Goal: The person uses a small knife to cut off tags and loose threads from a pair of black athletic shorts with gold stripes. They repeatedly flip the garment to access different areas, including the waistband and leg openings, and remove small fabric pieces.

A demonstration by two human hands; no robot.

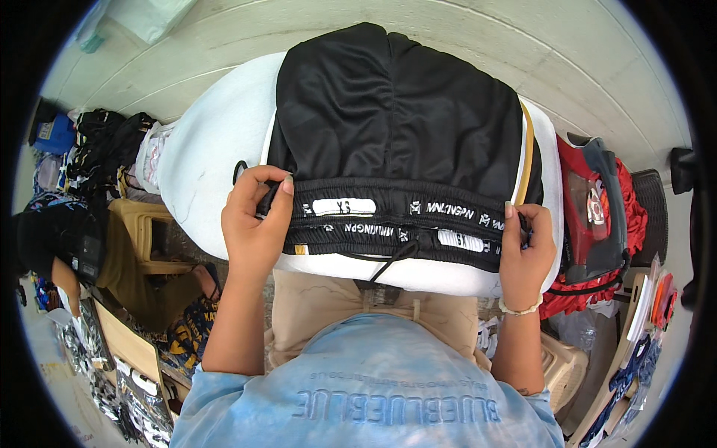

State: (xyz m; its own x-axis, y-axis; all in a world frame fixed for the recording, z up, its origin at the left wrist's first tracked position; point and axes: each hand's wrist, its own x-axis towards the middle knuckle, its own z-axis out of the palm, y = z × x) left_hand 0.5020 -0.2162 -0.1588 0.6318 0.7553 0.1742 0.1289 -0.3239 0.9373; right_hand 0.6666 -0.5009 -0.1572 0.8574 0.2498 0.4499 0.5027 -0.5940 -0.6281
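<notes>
A pair of black shorts lies spread over a white padded ironing board, its waistband turned toward me. White and gold trim runs along its right side seam. My left hand pinches the left end of the elastic waistband between thumb and fingers. At the other end, my right hand grips the waistband the same way, thumb on top. Between my hands the band lies fairly straight, with white labels showing. A black drawstring hangs from its near edge. Some of my fingertips are hidden behind the cloth.
A red and grey iron stands at the board's right end, beside red cloth. Beige plastic chairs and piled garments are at the left, where another person sits. An open cardboard box holds bagged items. A pale wall runs behind.
</notes>
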